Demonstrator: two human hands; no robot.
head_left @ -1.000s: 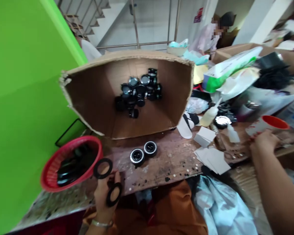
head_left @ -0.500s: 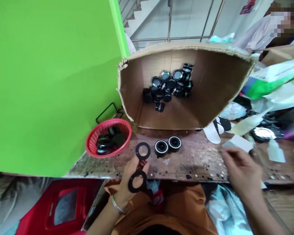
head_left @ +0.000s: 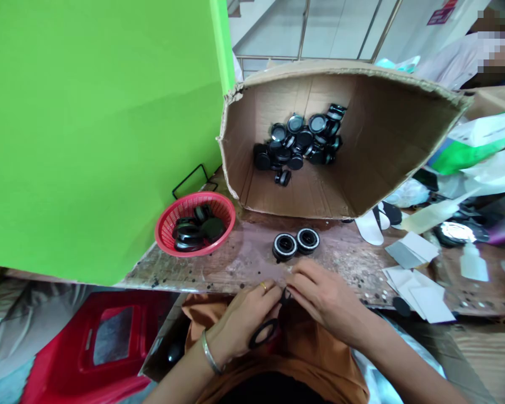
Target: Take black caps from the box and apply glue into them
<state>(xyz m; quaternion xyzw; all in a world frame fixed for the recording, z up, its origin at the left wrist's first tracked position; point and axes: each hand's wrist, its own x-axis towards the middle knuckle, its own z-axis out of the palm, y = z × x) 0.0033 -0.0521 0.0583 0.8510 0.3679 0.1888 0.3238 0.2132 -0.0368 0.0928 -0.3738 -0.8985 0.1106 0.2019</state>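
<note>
My left hand, with a finger ring and a silver bangle, is closed on flat black rings. One black ring juts out below its palm. Another black piece, mostly hidden, shows between both hands' fingertips. My right hand pinches at that piece, its fingers drawn together against the left ones. Just beyond the hands, two round black speaker-like parts with white-ringed faces lie side by side on the worktable.
An open cardboard box on its side holds several black round parts. To the left are a red basket of black ear-cup-like pieces and a green panel. White cards and a squeeze bottle lie right. A person is at the far right.
My right hand has come from the white cards on the right to meet my left hand. The left hand has shifted right and turned over, carrying the black rings.
</note>
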